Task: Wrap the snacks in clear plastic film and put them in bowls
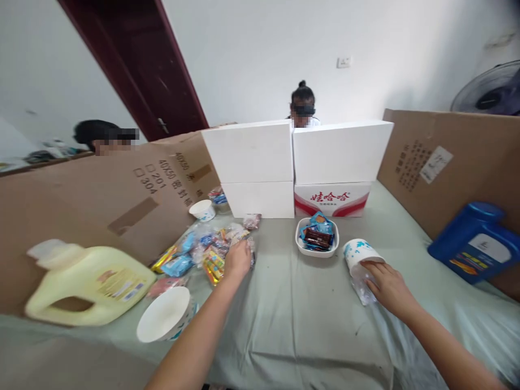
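My left hand [238, 260] reaches into a pile of wrapped snack packets [213, 262] at the left of the table. Its fingers are curled among the wrappers; what they pinch is hidden. On the right, my right hand [388, 287] grips the rim of a white paper cup [359, 254] with blue marks. The cup lies tipped, its mouth toward me, and a clear plastic wrapper [364, 290] shows beneath the fingers. Between my hands, a white bowl [317, 252] holds blue and brown packets [319, 237].
A large paper cup [166, 317] and a pale yellow jug [89, 284] stand near left; a smaller cup [202, 210] is farther back. White boxes [255, 157] form a wall ahead. Cardboard panels [158, 189] flank the table, with a blue bottle [477, 244] at right. Two people sit beyond.
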The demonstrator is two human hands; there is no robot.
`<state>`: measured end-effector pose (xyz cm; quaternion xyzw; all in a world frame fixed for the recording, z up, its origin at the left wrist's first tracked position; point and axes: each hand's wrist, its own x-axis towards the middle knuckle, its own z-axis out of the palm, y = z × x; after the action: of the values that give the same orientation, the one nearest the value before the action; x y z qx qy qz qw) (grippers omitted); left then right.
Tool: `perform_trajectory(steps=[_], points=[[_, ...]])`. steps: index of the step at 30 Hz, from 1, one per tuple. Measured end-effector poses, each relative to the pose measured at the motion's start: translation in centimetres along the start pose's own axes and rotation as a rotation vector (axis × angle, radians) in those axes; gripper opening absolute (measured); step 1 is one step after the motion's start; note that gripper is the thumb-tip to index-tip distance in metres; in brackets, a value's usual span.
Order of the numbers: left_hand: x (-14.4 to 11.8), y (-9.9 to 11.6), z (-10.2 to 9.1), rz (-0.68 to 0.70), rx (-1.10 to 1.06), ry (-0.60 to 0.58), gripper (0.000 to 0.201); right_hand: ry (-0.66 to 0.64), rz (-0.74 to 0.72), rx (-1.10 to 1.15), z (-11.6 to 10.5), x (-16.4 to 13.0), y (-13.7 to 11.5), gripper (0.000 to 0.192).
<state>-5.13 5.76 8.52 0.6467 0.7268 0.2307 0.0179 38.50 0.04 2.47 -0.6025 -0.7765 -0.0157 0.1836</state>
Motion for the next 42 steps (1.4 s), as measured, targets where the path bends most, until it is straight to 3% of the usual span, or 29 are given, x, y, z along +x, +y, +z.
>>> perform_trajectory(steps=[5, 8, 12, 16, 20, 24, 28, 34, 38, 42], points=[[-5.5, 2.2, 2.5, 0.253, -0.171, -0.167, 0.029, -0.014, 0.075, 0.170, -1.4, 0.2, -0.5, 0.038], [-7.8, 2.7, 4.7, 0.342, -0.303, -0.113, 0.028, 0.035, 0.138, 0.159, -1.3, -0.9, -0.3, 0.038], [-7.8, 2.2, 6.1, 0.283, -0.305, 0.081, 0.030, 0.035, 0.147, 0.169, -1.3, -2.8, -0.3, 0.030], [-6.7, 1.4, 6.7, 0.297, -0.106, 0.133, 0.020, -0.095, 0.028, 0.173, -1.0, -4.1, -1.4, 0.035], [-6.1, 0.1, 8.6, 0.398, -0.105, 0.141, 0.034, -0.140, -0.001, 0.124, -0.5, -4.2, -2.0, 0.024], [-6.2, -1.0, 10.5, 0.462, -0.234, 0.102, 0.039, -0.074, 0.064, 0.123, -1.4, -2.0, -1.2, 0.028], [-6.4, -1.3, 11.1, 0.453, -0.249, 0.136, 0.040, -0.012, 0.137, 0.077, -3.1, 2.8, -0.5, 0.032], [-6.4, -1.2, 10.9, 0.464, -0.246, 0.127, 0.040, -0.144, 0.095, 0.025, -3.6, 9.9, -0.1, 0.031], [-6.4, -1.2, 11.0, 0.453, -0.243, 0.121, 0.040, -0.260, 0.069, 0.028, -3.7, 11.1, 0.3, 0.031], [-6.5, -1.1, 11.0, 0.438, -0.243, 0.123, 0.041, -0.331, 0.002, 0.052, -4.5, 10.4, 0.9, 0.051]])
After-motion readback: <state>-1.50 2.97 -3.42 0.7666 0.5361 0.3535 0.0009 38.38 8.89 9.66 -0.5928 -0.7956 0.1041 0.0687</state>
